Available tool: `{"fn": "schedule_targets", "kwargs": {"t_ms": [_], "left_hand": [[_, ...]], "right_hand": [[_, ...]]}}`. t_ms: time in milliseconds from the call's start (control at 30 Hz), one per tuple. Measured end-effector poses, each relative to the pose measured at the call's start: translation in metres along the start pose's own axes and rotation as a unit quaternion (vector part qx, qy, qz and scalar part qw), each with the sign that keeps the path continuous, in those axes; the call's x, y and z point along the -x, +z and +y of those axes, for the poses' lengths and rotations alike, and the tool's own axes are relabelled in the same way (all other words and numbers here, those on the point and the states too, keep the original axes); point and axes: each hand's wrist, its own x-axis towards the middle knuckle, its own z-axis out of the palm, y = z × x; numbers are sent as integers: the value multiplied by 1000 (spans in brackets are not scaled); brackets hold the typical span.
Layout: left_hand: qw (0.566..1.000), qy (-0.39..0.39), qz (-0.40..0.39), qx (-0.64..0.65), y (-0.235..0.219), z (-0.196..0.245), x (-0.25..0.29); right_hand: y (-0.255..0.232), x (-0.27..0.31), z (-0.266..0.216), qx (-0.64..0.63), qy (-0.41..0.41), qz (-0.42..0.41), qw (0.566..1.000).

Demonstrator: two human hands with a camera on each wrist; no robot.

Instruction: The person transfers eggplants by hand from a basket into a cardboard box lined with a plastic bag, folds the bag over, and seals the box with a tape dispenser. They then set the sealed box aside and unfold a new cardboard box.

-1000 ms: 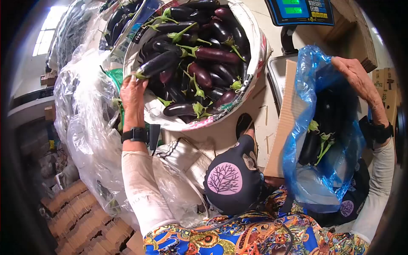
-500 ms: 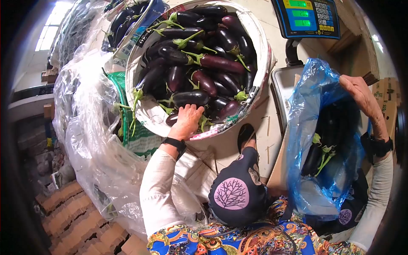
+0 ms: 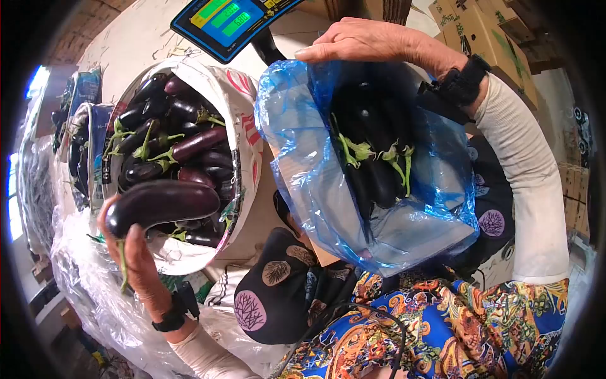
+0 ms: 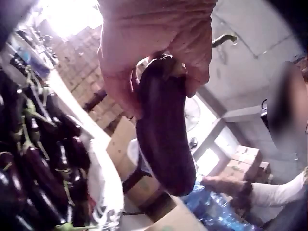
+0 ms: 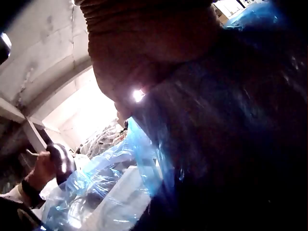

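My left hand [image 3: 136, 256] grips a dark purple eggplant [image 3: 163, 205] by its stem end, with the green stem hanging below the fingers. It is held up over the near side of a round white-lined container [image 3: 249, 158] full of eggplants. In the left wrist view the held eggplant [image 4: 166, 130] points away from the fingers and thumb. My right hand [image 3: 360, 41] pinches the far rim of a blue plastic bag [image 3: 303, 158], keeping its mouth wide. Several eggplants [image 3: 372, 170] lie inside the bag, green stems toward me. In the right wrist view the bag's dark side fills much of the picture.
A scale display [image 3: 227, 25] with green digits stands beyond the bag and container. Clear plastic sheeting [image 3: 82, 284] lies at the left. Cardboard boxes [image 3: 483, 38] are stacked at the back right. Another bag of eggplants [image 3: 79, 155] is beyond the container.
My left hand has gone from touching eggplants in the container to lifting one out. The head view has turned right, so the bag appears nearer the middle. My right hand still holds the bag rim.
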Motion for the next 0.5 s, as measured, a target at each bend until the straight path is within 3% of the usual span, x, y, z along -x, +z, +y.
{"fn": "schedule_targets", "kwargs": {"t_ms": [67,100,133,200,233,267,300,400,500], "left_hand": [[996,75,2,39,24,35,-3],[996,70,35,-48,32,48,-8],[994,94,16,-62,32,51,-14],[984,74,0,-165,32,58,-21],[984,32,-19,-173,32,59,-21],[976,29,-42,-212,24,49,-23],[912,166,-73,-367,1,21,-35],[858,120,-30,-499,-25,-18,-35],[815,35,-34,-578,-59,-67,-40]], "right_hand": [[7,-4,16,95,-139,29,985],[12,-2,33,49,-241,78,966],[8,3,29,69,-278,100,953],[1,6,10,35,-231,104,967],[2,6,5,-16,-135,79,988],[5,8,11,29,-168,116,979],[7,9,12,72,-194,153,966],[-10,14,-36,-67,-11,91,994],[-16,12,-46,-61,59,58,995]]}}
